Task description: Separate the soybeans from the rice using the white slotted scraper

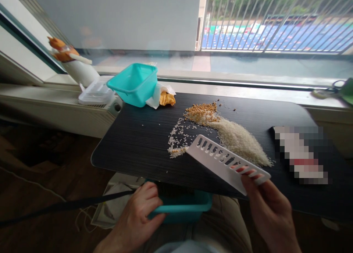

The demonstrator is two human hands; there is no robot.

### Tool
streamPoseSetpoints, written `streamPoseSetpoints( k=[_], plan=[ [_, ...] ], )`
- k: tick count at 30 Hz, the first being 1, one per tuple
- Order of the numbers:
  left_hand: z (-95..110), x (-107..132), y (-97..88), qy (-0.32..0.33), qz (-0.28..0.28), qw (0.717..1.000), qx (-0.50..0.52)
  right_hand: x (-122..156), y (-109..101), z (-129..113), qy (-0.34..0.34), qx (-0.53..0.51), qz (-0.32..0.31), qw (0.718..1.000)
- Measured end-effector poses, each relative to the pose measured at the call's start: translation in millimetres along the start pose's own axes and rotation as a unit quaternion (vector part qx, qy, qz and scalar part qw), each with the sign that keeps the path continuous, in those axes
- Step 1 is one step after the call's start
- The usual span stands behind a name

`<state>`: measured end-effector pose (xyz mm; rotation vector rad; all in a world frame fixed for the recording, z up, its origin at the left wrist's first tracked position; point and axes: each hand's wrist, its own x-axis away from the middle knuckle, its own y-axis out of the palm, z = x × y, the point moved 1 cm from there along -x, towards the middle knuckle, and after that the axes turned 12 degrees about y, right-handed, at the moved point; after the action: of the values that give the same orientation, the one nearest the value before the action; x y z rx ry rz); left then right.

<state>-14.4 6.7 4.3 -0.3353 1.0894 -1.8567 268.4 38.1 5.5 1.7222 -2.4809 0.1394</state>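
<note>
My right hand (271, 209) pinches one end of a white plastic slotted strip (212, 165), tilted over the front part of the dark table (129, 142). The strip's far end reaches a thin scatter of white grains (176, 139) that look like rice. Beyond it lies a long heap of the same white grains (239, 141), with round yellow beans (201, 111) bunched at its back left. Below the table's front edge, my left hand (142, 210) grips the rim of a teal plastic container (184, 209) at my lap. Most of that container's inside is in shadow.
A second teal container (135, 85) stands at the back left beside a crumpled orange and white packet (167, 98). A clear plastic lid (96, 91) lies on the sill. A blurred flat object (300, 155) rests at the right. A dark strap (68, 205) stretches left.
</note>
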Motion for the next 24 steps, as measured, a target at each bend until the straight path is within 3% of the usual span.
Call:
streamPoseSetpoints(
  k=[3, 9, 17, 20, 24],
  plan=[
    [1, 0, -0.4, 0.001, -0.003, 1.000, -0.002, -9, 6, -9, -0.012, 0.001, -0.001, 1.000],
    [0, 2, -1.2, 0.002, 0.000, 1.000, -0.004, -22, 30, -11, -0.021, -0.023, -0.077, 0.997],
    [-4, 1, -0.2, -0.001, 0.008, 1.000, -0.011, -23, 22, -13, 0.022, 0.005, -0.071, 0.997],
    [-5, 1, 0.0, -0.003, 0.001, 1.000, -0.011, -26, 28, -13, 0.009, -0.003, -0.071, 0.997],
    [-4, 1, -0.5, -0.009, 0.007, 1.000, -0.011, -30, 38, -13, 0.013, -0.011, -0.115, 0.993]
  ],
)
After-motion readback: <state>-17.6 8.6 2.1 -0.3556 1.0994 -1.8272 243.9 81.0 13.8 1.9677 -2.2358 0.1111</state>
